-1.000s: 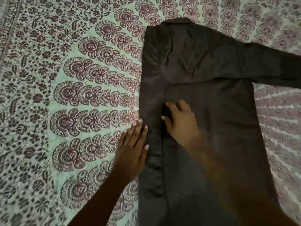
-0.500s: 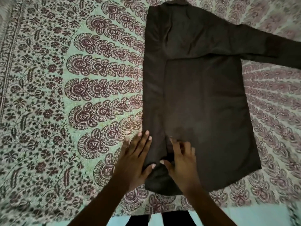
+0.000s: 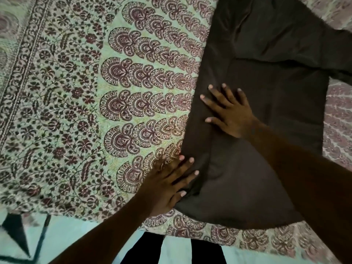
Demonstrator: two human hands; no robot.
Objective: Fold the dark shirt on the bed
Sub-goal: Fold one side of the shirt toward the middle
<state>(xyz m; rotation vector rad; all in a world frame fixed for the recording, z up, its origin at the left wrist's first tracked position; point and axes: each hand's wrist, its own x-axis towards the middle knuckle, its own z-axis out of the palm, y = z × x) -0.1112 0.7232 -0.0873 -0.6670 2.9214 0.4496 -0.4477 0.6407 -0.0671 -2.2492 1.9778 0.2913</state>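
A person's two hands lie flat on a dark shirt (image 3: 270,88) spread across a bed. The right hand (image 3: 231,114) presses palm-down on the cloth with fingers straight and splayed, and grips nothing. The left hand (image 3: 167,184) is just as open, its palm on the bedspread (image 3: 72,111) and its straight fingertips touching the shirt's side edge, with nothing held.

The shirt stretches away from both hands towards the top of the view. A narrow folded strip (image 3: 202,119) runs along its side, from beside the left hand's fingertips up past the right hand's fingertips. One sleeve (image 3: 341,60) reaches out beyond the right hand, to its far right, and runs off the picture. The hem lies below the right wrist, close to the bed's near edge.

The bedspread is pale green cotton printed in maroon. Arcs of fan-shaped motifs sit just left of the left hand, with a field of small flowers and leaves further out and a banded border (image 3: 21,60) at the far left. Nearer than the hands, past the bed's edge, a pale turquoise floor (image 3: 72,239) shows, marked with dark angular lines (image 3: 17,231). Two dark upright shapes (image 3: 144,250) stand below the left wrist; what they are cannot be told.
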